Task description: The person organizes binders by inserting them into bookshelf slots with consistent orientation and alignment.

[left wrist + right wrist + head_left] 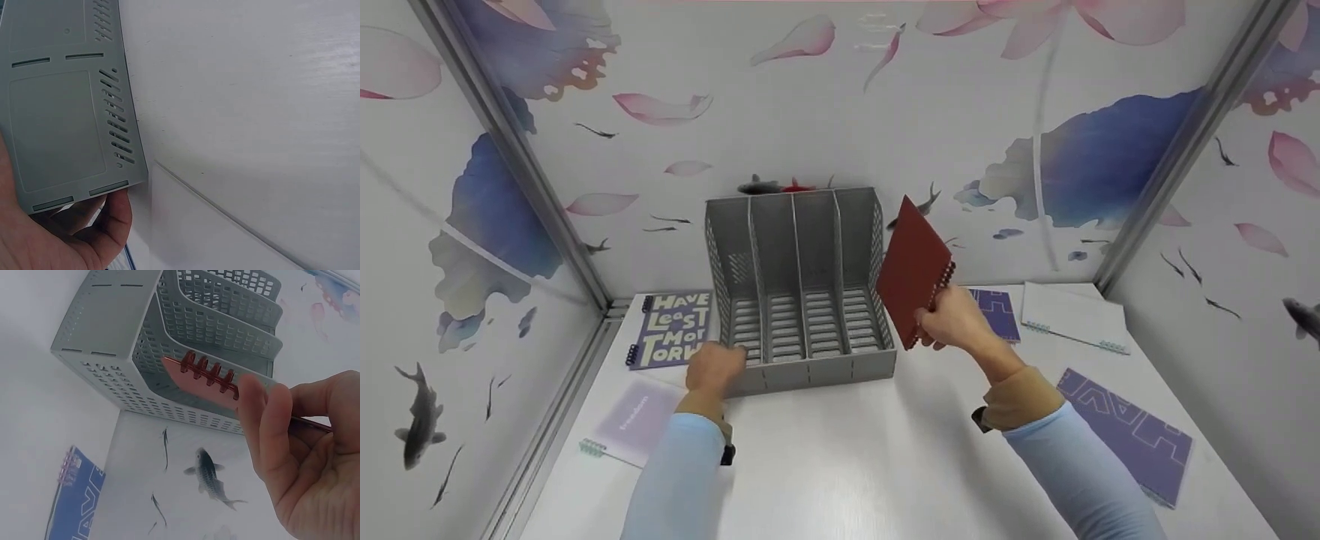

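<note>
A red spiral notebook (pixel 913 262) is raised upright beside the right wall of a grey file organizer (pixel 829 369). My right hand (pixel 958 319) pinches it near the lower end of its coil-bound edge. In the right wrist view, the notebook's coil (pixel 211 374) overlaps the organizer's perforated side. My left hand (pixel 715 369) grips the organizer's front left corner, thumb over the front wall. The left wrist view shows curled fingers (pixel 115 216) at the organizer's side edge. Three dividers split the organizer into several slots, and no notebook stands in them.
Left of the organizer lie a blue lettered notebook (pixel 679 330) and a pale purple one (pixel 634 420). On the right are a white notebook (pixel 1076 315), a small blue one (pixel 1001 315) and a larger purple one (pixel 1132 439). Patterned panels (pixel 840 112) enclose the table.
</note>
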`<state>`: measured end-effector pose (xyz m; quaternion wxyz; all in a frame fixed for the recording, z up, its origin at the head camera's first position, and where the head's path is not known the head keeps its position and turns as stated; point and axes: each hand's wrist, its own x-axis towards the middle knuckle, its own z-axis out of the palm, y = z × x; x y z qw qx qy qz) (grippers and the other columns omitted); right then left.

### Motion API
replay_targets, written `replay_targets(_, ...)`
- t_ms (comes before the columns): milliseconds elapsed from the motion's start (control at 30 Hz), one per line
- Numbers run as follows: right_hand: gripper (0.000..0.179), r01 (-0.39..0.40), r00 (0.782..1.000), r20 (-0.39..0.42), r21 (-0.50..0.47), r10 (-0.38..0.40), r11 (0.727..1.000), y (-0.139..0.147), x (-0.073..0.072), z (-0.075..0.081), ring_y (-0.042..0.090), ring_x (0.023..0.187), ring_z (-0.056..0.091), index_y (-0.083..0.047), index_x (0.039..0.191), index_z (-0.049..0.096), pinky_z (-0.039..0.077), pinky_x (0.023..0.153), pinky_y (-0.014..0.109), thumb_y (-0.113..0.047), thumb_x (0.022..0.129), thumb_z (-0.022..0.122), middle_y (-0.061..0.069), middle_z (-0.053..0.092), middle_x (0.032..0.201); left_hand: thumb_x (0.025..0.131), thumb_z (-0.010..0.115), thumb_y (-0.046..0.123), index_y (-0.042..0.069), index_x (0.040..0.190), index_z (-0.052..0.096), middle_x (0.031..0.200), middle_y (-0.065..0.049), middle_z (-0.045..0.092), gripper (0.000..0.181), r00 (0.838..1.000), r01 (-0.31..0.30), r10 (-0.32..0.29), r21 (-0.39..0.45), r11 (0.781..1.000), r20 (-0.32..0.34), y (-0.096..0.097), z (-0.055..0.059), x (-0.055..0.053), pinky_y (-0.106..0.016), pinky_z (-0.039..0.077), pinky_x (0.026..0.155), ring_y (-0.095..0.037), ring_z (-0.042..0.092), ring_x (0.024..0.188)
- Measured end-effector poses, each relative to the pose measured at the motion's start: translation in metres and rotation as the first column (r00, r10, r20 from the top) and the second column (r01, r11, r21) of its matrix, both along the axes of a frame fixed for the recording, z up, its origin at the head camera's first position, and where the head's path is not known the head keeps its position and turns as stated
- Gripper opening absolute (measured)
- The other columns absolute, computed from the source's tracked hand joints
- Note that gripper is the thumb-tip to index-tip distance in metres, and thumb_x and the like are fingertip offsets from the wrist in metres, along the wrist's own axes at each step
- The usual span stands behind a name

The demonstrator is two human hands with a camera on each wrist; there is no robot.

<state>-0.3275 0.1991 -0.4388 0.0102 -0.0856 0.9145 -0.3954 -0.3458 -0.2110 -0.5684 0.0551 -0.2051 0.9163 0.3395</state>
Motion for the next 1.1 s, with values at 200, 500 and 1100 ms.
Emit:
replay_targets(200, 0.02, 0.008, 1.0, -0.019, -0.011, -0.008, 1.0, -0.018, -0.006, -0.008, 0.013, 0.054, 0.072, 0.005, 0.112, 0.068, 0.062, 0.053, 0.029, -0.011, 0.102, 0.061, 0.014, 0.077, 0.072, 0.108, 0.055, 0.043, -0.005, 0.146, 0.065, 0.141, -0.028, 0.073, 0.062, 1.0, 0.003, -0.003, 0.005, 1.0, -0.004, -0.001, -0.002, 0.002, -0.06, 0.059, 0.105, -0.047, 0.072, 0.127)
replay_targets(500, 0.024, 0.044, 0.999, -0.011, -0.041, -0.044, 0.998, -0.041, -0.023, -0.021, 0.009, 0.051, 0.068, 0.005, 0.117, 0.066, 0.061, 0.051, 0.028, -0.011, 0.1, 0.062, 0.014, 0.078, 0.073, 0.106, 0.056, 0.042, -0.005, 0.14, 0.069, 0.135, -0.029, 0.076, 0.059, 1.0, -0.001, 0.001, -0.015, 1.0, -0.025, -0.001, -0.002, 0.0, -0.059, 0.059, 0.102, -0.046, 0.074, 0.122)
replay_targets(1100, 0.033, 0.148, 0.989, -0.01, 0.051, -0.147, 0.988, -0.057, -0.049, -0.054, 0.018, 0.07, 0.068, 0.006, 0.123, 0.07, 0.056, 0.058, 0.028, -0.018, 0.101, 0.063, 0.017, 0.077, 0.097, 0.107, 0.057, 0.042, -0.004, 0.147, 0.065, 0.141, -0.028, 0.073, 0.062, 1.0, -0.011, 0.011, 0.017, 1.0, -0.015, 0.0, -0.003, 0.0, -0.059, 0.058, 0.105, -0.047, 0.072, 0.128)
